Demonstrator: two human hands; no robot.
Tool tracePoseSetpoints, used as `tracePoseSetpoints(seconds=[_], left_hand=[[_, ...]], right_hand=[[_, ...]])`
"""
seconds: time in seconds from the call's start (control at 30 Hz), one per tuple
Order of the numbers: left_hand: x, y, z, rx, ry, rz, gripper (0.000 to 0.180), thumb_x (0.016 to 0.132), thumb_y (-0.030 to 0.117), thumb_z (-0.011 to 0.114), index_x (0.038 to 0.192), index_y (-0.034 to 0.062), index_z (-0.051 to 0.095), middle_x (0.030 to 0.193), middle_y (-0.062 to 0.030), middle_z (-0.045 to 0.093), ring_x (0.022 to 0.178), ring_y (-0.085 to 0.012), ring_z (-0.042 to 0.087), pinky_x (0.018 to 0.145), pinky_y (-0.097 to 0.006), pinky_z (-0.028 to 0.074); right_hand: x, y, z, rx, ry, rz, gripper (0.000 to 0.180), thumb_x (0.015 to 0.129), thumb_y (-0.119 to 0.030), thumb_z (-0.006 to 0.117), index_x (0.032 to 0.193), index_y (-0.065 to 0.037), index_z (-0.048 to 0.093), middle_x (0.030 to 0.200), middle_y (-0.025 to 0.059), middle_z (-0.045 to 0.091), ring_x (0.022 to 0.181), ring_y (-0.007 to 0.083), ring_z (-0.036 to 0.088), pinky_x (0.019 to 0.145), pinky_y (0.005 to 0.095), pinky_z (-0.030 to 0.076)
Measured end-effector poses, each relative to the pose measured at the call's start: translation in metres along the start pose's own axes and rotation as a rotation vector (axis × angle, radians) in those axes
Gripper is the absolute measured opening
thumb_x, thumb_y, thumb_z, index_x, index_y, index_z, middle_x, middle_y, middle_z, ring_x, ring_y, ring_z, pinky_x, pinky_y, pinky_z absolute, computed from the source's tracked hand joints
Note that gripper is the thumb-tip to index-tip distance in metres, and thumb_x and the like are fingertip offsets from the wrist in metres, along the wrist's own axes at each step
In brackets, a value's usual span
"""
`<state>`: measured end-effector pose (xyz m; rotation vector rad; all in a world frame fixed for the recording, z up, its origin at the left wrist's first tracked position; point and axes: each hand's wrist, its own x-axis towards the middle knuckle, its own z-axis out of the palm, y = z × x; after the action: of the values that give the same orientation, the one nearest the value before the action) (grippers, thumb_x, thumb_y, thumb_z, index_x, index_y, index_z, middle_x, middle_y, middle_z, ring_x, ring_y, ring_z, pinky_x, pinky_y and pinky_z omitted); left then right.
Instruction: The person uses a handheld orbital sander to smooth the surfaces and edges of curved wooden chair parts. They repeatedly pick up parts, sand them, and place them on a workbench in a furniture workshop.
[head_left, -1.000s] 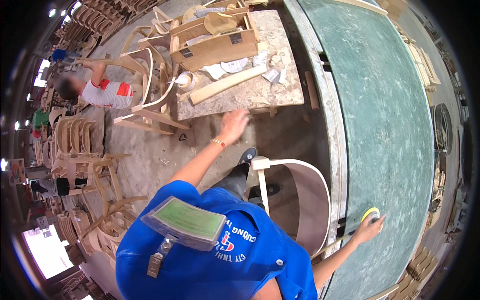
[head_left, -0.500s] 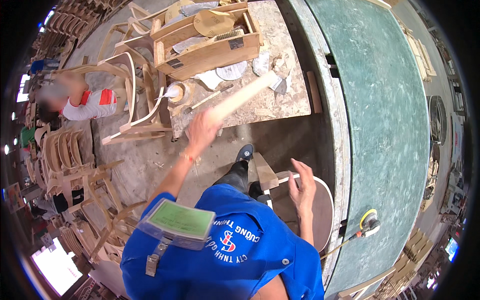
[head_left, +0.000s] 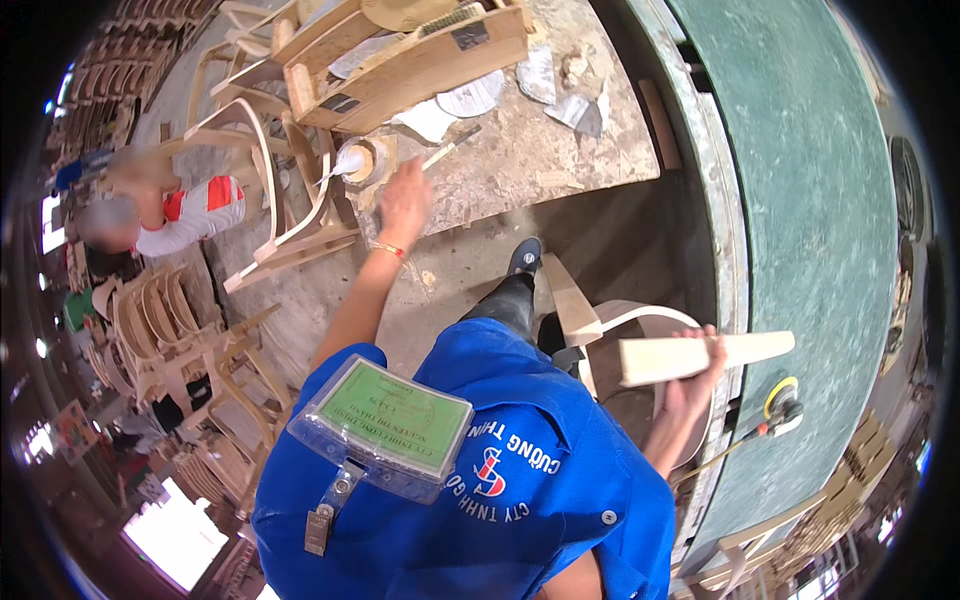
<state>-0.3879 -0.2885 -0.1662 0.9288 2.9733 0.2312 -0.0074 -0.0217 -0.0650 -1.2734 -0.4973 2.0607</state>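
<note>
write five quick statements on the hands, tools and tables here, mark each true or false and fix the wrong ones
1. The right hand holds a wooden bar. True.
2. The sander is in the left hand. False: it is on the green table, and the left hand is by a thin stick.
3. The wooden box is on the bench. True.
4. The green table is left of the bench. False: it is to the right.
5. The badge is red. False: it is green.

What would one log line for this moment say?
left hand: at thin tool, grip unclear | right hand: gripping wooden bar | sander: on green table
</note>
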Motion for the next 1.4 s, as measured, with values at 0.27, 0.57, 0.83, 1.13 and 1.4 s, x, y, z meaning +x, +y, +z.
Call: tracePoseSetpoints(seconds=[0.27,0.57,0.83,1.13,1.4], left_hand=[[0.028,-0.001,-0.027,-0.231,-0.629,0.004,0.026,0.087,0.021,0.060,0.106,0.0054,0.053,0.091,-0.0086,0.064,0.083,-0.0247,0.063,0.072,-0.035,0.050],[-0.006,0.125,-0.065,-1.584,-1.410,-0.304,0.033,0.093,0.025,0.057,0.117,0.0030,0.053,0.096,-0.0068,0.064,0.086,-0.0140,0.067,0.067,-0.021,0.055],[-0.070,0.212,-0.089,-1.239,-1.617,-0.023,0.037,0.092,0.023,0.057,0.124,0.0073,0.050,0.097,0.0005,0.061,0.082,-0.0077,0.064,0.061,-0.014,0.045],[-0.147,0.225,-0.094,-1.339,-1.411,-0.066,0.034,0.095,0.027,0.053,0.124,0.0078,0.052,0.097,-0.0028,0.065,0.084,-0.0098,0.065,0.065,-0.018,0.049],[-0.172,0.255,-0.101,-1.573,-1.107,-0.034,0.030,0.096,0.017,0.051,0.123,0.0046,0.048,0.096,-0.0078,0.064,0.085,-0.0135,0.065,0.069,-0.022,0.055]], right_hand=[[-0.038,-0.032,-0.084,0.330,0.164,-0.124,0.029,0.085,-0.019,0.064,0.102,0.002,0.051,0.089,0.0125,0.056,0.084,0.0229,0.055,0.081,0.0361,0.050],[-0.061,0.004,-0.022,0.098,0.029,-0.003,0.044,0.080,-0.021,0.063,0.117,-0.002,0.048,0.106,0.0193,0.056,0.074,0.0192,0.054,0.064,0.0320,0.052],[-0.030,0.028,0.032,-0.142,-0.499,0.176,0.043,0.078,-0.024,0.069,0.109,0.000,0.052,0.111,0.0166,0.060,0.067,0.0113,0.055,0.059,0.0247,0.049],[-0.092,0.036,-0.034,-0.409,-0.200,0.016,0.068,0.067,-0.034,0.082,0.115,0.002,0.049,0.100,0.0108,0.058,0.077,0.0127,0.060,0.061,0.0258,0.048],[-0.125,0.077,-0.051,-0.757,-0.031,-0.237,0.058,0.065,-0.023,0.082,0.111,-0.005,0.050,0.096,0.0060,0.056,0.088,0.0111,0.055,0.076,0.0283,0.047]])
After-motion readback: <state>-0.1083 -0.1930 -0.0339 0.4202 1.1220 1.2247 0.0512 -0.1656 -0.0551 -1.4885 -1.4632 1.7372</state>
